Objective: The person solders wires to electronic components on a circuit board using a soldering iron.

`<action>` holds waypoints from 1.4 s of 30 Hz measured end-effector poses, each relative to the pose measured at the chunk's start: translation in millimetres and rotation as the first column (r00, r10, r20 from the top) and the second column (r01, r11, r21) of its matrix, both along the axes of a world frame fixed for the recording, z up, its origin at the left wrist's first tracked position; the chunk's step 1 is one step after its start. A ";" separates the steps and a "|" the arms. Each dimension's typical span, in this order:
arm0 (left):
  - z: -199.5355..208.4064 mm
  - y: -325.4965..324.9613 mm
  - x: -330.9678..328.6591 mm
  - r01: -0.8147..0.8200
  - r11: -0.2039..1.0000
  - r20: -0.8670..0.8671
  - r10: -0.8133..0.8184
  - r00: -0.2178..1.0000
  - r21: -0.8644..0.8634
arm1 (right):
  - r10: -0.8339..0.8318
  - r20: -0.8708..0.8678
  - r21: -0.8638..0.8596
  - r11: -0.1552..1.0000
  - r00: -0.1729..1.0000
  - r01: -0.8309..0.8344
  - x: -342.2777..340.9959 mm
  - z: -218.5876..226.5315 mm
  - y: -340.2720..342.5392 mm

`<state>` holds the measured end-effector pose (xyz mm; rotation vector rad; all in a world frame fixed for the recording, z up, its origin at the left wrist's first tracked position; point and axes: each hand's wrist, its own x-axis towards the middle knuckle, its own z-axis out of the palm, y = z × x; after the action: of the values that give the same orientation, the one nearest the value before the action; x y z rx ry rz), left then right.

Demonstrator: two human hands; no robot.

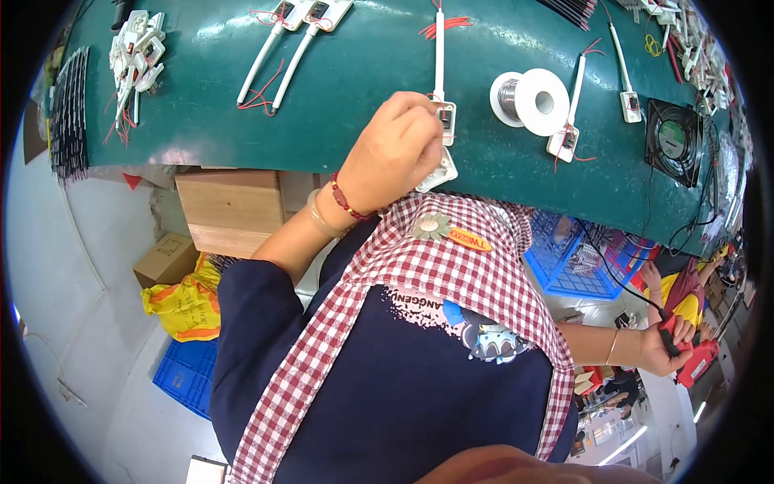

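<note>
Holding a small white part [442, 121] at the near edge of the green table [347, 73], my left hand [395, 149] is curled tight around it. The part sits at the end of a long white stick with red wires. My right hand [663, 347] is low at my side, away from the table, and it grips a red tool with a black cord [700, 359].

I think the work is partly done. Other white sticks with red wires [278, 52] lie up on the table, and they look finished to me. A pile of white bits [135, 52] waits at the far left, so I guess more are left to do.

On the table I also see a spool of silver wire [532, 101] just beside my part and a small black fan [673, 133] to the right. Below the table edge are a wooden box [230, 210], a yellow bag [185, 302] and blue crates [580, 262] on a pale floor.
</note>
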<state>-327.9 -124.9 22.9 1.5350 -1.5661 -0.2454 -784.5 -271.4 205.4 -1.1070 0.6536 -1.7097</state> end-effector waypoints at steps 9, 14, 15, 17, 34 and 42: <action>15.6 -10.8 20.5 0.049 0.995 -0.090 -0.041 0.995 0.087 | 0.353 -0.106 0.243 0.916 0.930 -0.320 108.8 5.3 24.5; 20.4 -24.7 25.3 0.147 0.975 -0.018 -0.146 0.989 0.168 | 0.647 0.000 0.574 0.625 0.763 -0.530 133.1 -20.1 38.4; 20.6 -27.1 25.6 0.178 0.962 -0.012 -0.179 0.984 0.206 | 0.641 0.021 0.645 0.578 0.767 -0.500 142.0 -27.1 45.7; 20.6 -26.9 23.6 0.194 0.951 -0.010 -0.198 0.980 0.242 | 0.667 0.015 0.753 0.483 0.745 -0.448 160.7 -38.9 53.6; 22.7 -33.1 35.1 0.323 0.901 -0.126 -0.298 0.946 0.289 | 0.687 -0.018 0.917 0.300 0.727 -0.262 212.3 -49.3 65.1; 22.7 -35.3 39.8 0.351 0.894 -0.129 -0.327 0.936 0.279 | 0.682 0.002 0.926 0.275 0.732 -0.259 217.6 -51.1 65.1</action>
<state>-288.0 -160.2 45.6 1.4414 -1.7896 -0.7631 -566.8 -206.4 154.2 -0.7062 1.1525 -0.3549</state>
